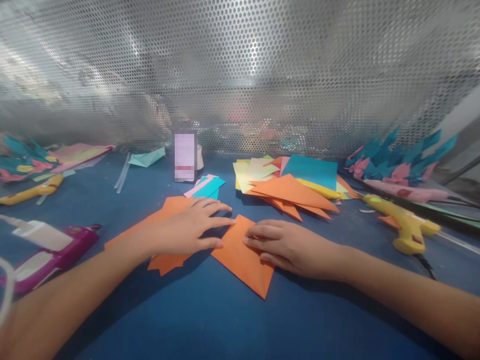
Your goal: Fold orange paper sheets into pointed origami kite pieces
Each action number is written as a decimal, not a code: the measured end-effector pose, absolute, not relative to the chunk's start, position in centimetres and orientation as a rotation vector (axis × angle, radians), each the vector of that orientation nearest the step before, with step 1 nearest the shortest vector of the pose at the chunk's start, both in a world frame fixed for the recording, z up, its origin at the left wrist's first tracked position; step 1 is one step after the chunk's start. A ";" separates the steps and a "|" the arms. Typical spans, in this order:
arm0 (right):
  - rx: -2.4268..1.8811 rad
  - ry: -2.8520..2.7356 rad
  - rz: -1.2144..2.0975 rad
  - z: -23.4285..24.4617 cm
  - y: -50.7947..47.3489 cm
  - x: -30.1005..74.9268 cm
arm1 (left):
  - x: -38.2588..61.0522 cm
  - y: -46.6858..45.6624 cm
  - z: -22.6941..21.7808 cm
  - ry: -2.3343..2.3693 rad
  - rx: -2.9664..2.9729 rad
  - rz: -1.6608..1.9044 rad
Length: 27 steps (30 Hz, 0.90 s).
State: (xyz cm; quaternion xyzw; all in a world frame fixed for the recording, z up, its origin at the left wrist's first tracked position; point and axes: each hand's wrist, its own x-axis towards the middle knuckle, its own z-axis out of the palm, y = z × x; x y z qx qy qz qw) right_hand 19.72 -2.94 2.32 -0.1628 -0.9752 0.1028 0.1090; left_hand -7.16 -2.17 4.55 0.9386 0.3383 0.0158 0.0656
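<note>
A folded sheet of orange paper (243, 255) lies on the blue table between my hands, one pointed corner toward me. The fingers of my right hand (288, 245) rest flat on its right side. My left hand (191, 225) is spread, with its fingertips at the paper's left edge. Beneath my left hand and wrist lies more orange paper (168, 264), partly hidden. Just beyond the hands sits a pile of folded orange paper pieces (296, 195). Small blue and pink paper pieces (208, 187) lie behind my left hand.
A yellow glue gun (408, 222) lies at right, near a pink glue gun (407, 191) and blue-pink folded paper shapes (401, 155). At left are a purple power strip (56, 257) and another yellow glue gun (33, 191). A phone (185, 157) stands before a perforated metal panel (240, 65).
</note>
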 end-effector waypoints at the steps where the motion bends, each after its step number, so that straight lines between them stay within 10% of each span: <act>1: -0.479 -2.868 0.302 2.3 -2.9 19.7 | -7.3 -2.2 4.6 1.011 2.815 0.020; 27: -0.483 -2.871 0.305 2.1 -2.9 19.7 | -6.1 -2.6 3.7 1.107 2.768 0.058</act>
